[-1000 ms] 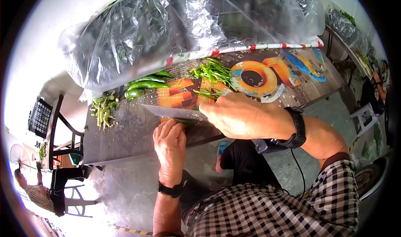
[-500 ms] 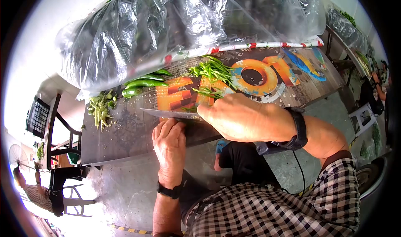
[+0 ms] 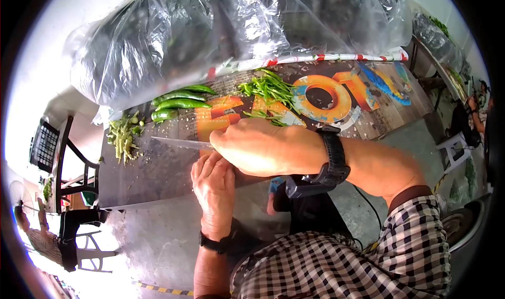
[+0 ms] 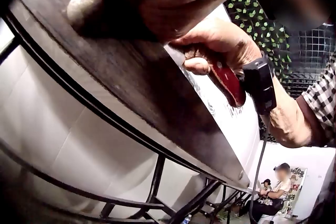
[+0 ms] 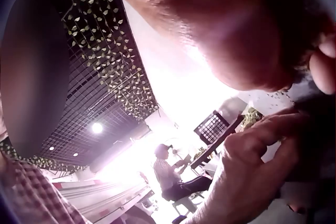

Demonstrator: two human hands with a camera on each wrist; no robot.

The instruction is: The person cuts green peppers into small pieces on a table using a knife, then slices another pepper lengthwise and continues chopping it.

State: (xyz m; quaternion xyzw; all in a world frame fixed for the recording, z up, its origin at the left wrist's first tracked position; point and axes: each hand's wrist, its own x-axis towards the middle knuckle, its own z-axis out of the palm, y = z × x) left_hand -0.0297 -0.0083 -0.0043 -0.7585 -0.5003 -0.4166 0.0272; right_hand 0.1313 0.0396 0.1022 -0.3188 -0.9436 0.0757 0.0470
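In the head view my right hand (image 3: 268, 146) grips a knife (image 3: 181, 143), its blade pointing left above the table. The knife's dark red handle (image 4: 228, 85) shows in the left wrist view. Just below the blade, my left hand (image 3: 214, 191) rests at the table's near edge with its fingers curled. My right hand covers the spot by the left fingertips, where earlier frames show a green chili pepper; that pepper is hidden now. Whole green chili peppers (image 3: 181, 103) lie beyond the blade. Sliced green strips (image 3: 268, 88) are heaped to their right.
Pale green trimmings (image 3: 124, 136) lie at the left of the patterned table (image 3: 152, 186). Clear plastic sheeting (image 3: 210, 41) covers a long bulk along the far side. A person (image 3: 47, 236) sits far left, another (image 3: 476, 109) far right. A white stool (image 3: 455, 149) stands at right.
My right hand has moved left with the knife, so the blade now reaches further left and the hand overlaps the left fingertips. The left hand has barely moved.
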